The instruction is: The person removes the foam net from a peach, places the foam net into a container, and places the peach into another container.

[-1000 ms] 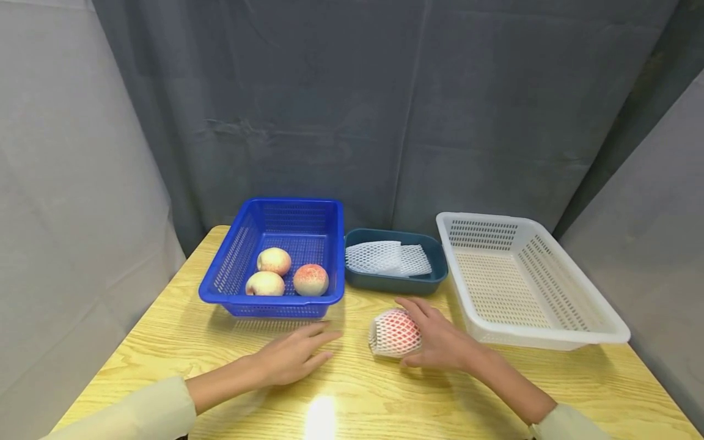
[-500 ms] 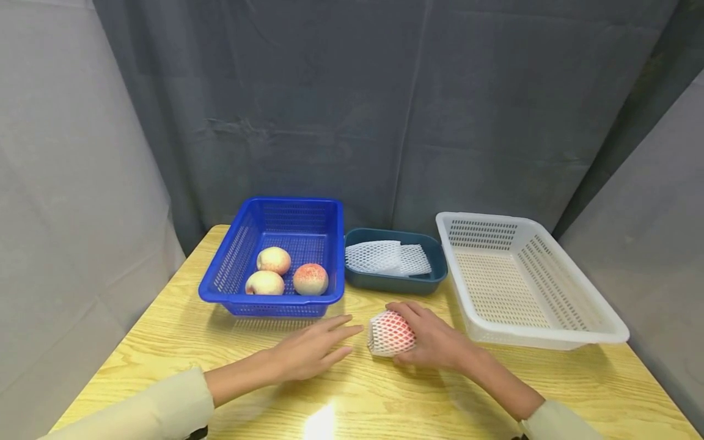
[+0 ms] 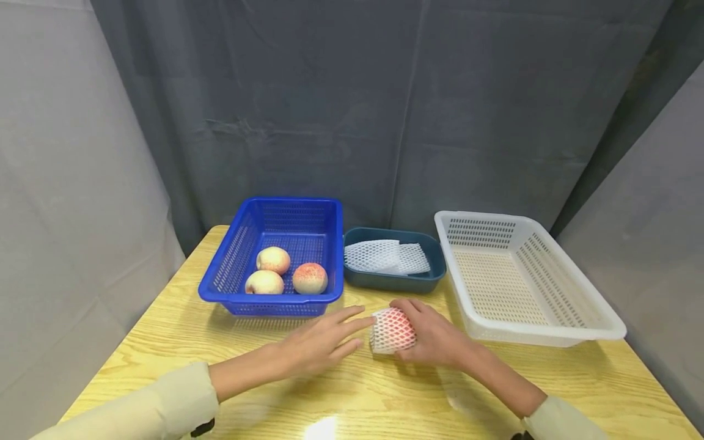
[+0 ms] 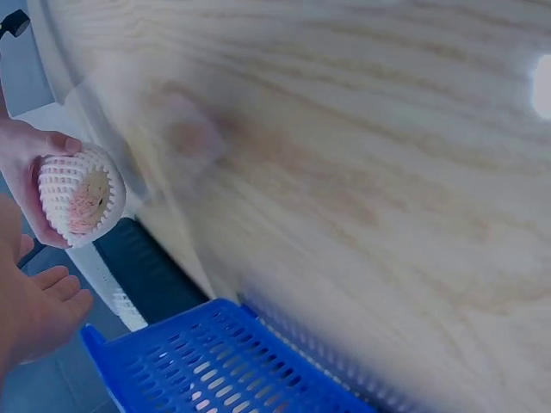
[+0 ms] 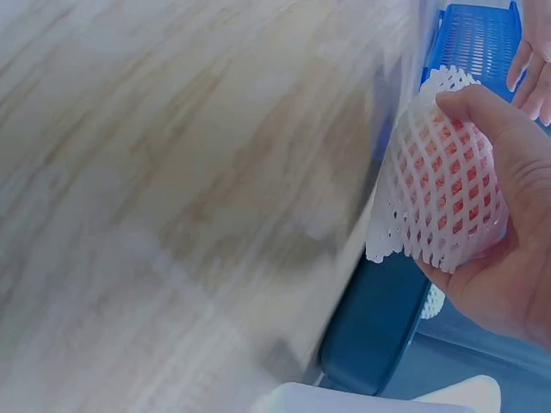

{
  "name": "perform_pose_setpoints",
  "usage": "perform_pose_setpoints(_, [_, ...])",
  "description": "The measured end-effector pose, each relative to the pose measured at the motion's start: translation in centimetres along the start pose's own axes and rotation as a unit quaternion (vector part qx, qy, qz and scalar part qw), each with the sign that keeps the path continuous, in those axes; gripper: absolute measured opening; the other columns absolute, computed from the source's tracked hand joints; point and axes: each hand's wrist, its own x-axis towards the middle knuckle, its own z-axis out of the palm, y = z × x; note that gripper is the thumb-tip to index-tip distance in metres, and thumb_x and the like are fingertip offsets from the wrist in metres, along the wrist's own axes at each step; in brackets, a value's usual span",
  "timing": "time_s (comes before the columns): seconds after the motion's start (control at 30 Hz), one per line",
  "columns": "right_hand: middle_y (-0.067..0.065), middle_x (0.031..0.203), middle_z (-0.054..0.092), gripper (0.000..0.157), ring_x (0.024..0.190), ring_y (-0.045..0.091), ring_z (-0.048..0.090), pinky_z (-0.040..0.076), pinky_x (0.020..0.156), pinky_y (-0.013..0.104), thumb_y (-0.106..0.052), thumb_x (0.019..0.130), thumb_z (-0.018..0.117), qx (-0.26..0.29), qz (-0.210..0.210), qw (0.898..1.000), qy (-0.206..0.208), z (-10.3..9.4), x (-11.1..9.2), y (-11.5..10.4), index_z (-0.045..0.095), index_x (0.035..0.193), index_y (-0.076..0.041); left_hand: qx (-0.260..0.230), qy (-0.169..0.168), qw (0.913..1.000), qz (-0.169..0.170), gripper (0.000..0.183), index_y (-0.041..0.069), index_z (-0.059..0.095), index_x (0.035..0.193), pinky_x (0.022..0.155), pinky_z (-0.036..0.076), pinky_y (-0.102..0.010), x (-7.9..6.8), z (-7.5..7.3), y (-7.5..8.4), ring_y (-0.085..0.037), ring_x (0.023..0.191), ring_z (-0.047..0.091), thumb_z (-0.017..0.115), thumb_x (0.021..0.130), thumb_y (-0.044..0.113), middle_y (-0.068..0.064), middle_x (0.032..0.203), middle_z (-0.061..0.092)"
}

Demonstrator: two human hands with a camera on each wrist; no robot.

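Note:
My right hand (image 3: 437, 337) grips a peach (image 3: 400, 333) that sits inside a white foam net sleeve (image 5: 413, 172), just over the table. In the right wrist view the thumb lies across the net and the other fingers curl beneath the fruit. The left wrist view shows the peach's bare end through the sleeve's opening. My left hand (image 3: 321, 343) has its fingers extended toward the wrapped peach, the fingertips right at the sleeve's left side, and it holds nothing.
A blue basket (image 3: 269, 299) with 3 bare peaches (image 3: 310, 278) stands at the left. Behind the hands, a dark teal tray (image 3: 392, 282) holds white foam nets (image 3: 374, 255). To the right is a white basket (image 3: 541, 330). A dark curtain (image 3: 308, 110) hangs behind the wooden table (image 3: 385, 403).
My left hand has moved right, up to the net sleeve. My right hand has shifted slightly left with the peach and closed more firmly around it.

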Motion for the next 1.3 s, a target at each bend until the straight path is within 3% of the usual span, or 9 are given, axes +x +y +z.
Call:
perform_pose_setpoints(0.27, [0.008,0.117,0.057,0.084,0.098,0.021,0.058,0.053,0.08,0.041,-0.028,0.064,0.089,-0.009,-0.01,1.0,0.026,-1.2,0.4,-0.4,0.049,0.135,-0.009,0.035,0.033,0.9986,0.019,0.043,0.017,0.051,0.146,0.096,0.051,-0.045,0.9,-1.5,-0.2,-0.031,0.129,0.052,0.053,0.105,0.03,-0.016,0.148,0.048])
perform_pose_setpoints(0.67, [0.009,0.117,0.055,0.083,0.096,0.019,0.057,0.053,0.076,0.036,-0.027,0.067,0.087,-0.013,-0.024,0.999,0.043,-4.1,1.2,-1.2,0.047,0.137,-0.006,0.029,0.075,0.9962,0.034,0.044,0.015,0.052,0.146,0.095,0.051,-0.04,1.8,-2.9,-1.0,-0.031,0.129,0.053,0.056,0.104,0.026,-0.017,0.148,0.048])
perform_pose_setpoints(1.0, [0.008,0.115,0.055,0.081,0.093,0.018,0.057,0.053,0.073,0.033,-0.029,0.068,0.086,-0.007,-0.02,0.998,0.061,-5.7,1.8,-2.1,0.047,0.135,-0.01,0.016,0.162,0.98,0.116,0.032,0.004,0.064,0.125,0.098,0.048,-0.03,3.2,-3.1,-1.0,-0.022,0.116,0.061,0.069,0.094,0.006,-0.01,0.126,0.065])
perform_pose_setpoints(1.3, [0.007,0.119,0.054,0.081,0.095,0.017,0.056,0.053,0.073,0.032,-0.028,0.069,0.085,0.016,-0.019,0.998,0.062,-5.9,1.8,-3.1,0.046,0.138,-0.012,0.001,0.192,0.9745,0.116,0.025,0.001,0.066,0.117,0.089,0.052,-0.025,3.9,-2.9,-0.3,-0.02,0.103,0.065,0.067,0.092,-0.003,-0.01,0.112,0.067])
